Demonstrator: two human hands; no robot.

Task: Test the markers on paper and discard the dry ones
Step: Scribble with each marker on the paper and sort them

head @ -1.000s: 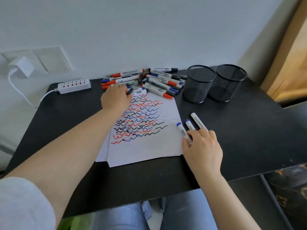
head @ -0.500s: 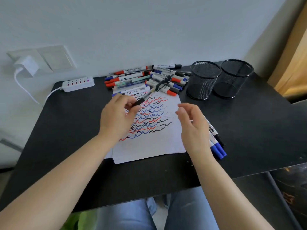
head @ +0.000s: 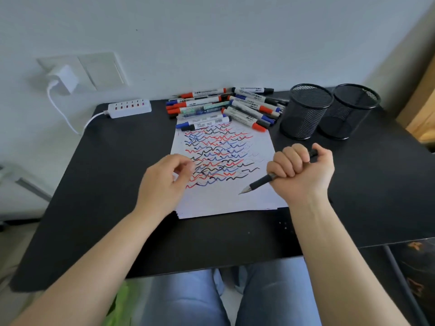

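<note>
Item 1: pen point(head: 259, 183), slim, black grip, bare metal tip pointing down-left and hanging just above the lower right part of the paper point(head: 226, 201). Held in the right hand point(head: 303, 170), whose fingers point(head: 290, 161) are curled tight round the barrel in a fist grip. Half a second ago this pen was in the left hand, above the sheet; it has since crossed to the right hand. Judged: a writing test is about to begin, though the fist grip may need shifting before a clean stroke.

Item 2: left hand point(head: 164, 182), over the left edge of the paper, fingers loosely curled. It may pinch something small between thumb and forefinger, possibly a cap; too small to tell.

Item 3: paper, a thin stack on the black table point(head: 113, 184), upper two-thirds filled with red, blue and black squiggles. Free space remains along the bottom, under the tip.

Item 4: marker pile point(head: 223, 107), capped, red, blue and black ends, lying at the far edge of the paper against the wall. Judged: much testing remains.

Item 5: 2 black mesh cups point(head: 329, 111), right of the pile, touching or nearly so; nothing can be seen in either.

Item 6: white power strip point(head: 129, 107), far left, with a charger point(head: 62, 78) plugged into the wall.
</note>
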